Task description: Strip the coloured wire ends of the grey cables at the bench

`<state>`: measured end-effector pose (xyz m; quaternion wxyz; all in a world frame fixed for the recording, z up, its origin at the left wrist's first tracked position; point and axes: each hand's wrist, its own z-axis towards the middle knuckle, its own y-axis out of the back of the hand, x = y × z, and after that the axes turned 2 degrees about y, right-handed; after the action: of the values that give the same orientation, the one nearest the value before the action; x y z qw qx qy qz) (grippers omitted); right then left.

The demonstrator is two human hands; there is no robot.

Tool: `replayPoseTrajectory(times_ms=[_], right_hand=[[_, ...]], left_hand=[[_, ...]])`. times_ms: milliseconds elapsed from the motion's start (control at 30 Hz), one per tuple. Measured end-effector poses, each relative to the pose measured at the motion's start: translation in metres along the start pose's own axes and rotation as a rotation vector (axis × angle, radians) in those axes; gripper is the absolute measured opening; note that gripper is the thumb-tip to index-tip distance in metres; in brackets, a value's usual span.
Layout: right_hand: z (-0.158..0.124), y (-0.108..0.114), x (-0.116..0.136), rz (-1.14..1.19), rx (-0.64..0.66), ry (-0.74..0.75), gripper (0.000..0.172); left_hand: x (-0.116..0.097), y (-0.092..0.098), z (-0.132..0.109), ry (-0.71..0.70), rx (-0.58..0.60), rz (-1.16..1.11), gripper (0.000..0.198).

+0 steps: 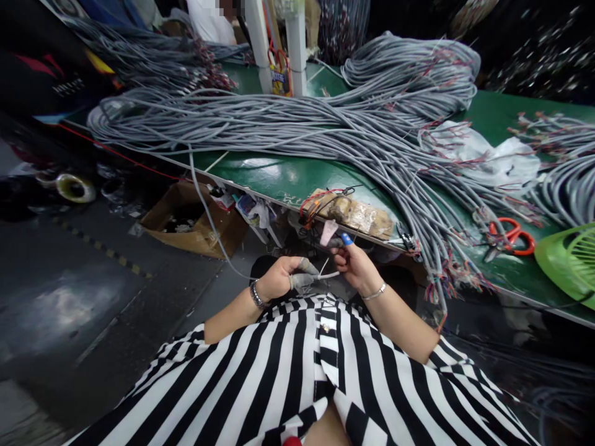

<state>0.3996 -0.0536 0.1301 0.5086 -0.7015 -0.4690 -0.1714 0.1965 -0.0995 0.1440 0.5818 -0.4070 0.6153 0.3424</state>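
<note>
My left hand (280,277) is closed around a grey cable (214,232), with worn grey coverings on its fingertips. The cable rises from there to the bundle on the table, and a short pale length (329,275) sticks out toward my right hand. Blue wrapping covers the thumb tip of my right hand (357,265). Its fingers are curled together beside the pale length; what they pinch is too small to make out. Just beyond them, at the table edge, hangs a pink piece (329,232) below a taped wooden block (356,214).
Long grey cable bundles (242,121) cover much of the green table (274,176). On the right lie red-handled scissors (511,236) and a green plastic basket-like thing (569,263). A cardboard box (195,223) stands below the table. Part of another person (211,21) shows behind.
</note>
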Motion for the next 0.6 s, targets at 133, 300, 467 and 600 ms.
replayPoseTrajectory(times_ms=[133, 300, 467, 600], right_hand=[[-0.011, 0.006, 0.001, -0.137, 0.208, -0.079, 0.044], [-0.027, -0.003, 0.002, -0.363, 0.431, -0.256, 0.049], [-0.032, -0.015, -0.007, -0.396, 0.354, -0.197, 0.042], [-0.023, -0.013, -0.013, -0.325, 0.129, -0.067, 0.039]], left_hand=[[-0.002, 0.002, -0.013, -0.067, -0.041, 0.170, 0.024], [-0.007, 0.005, -0.016, -0.168, -0.030, 0.369, 0.020], [-0.012, 0.000, -0.013, -0.194, 0.020, 0.460, 0.019], [-0.015, 0.003, -0.017, -0.157, 0.060, 0.376, 0.021]])
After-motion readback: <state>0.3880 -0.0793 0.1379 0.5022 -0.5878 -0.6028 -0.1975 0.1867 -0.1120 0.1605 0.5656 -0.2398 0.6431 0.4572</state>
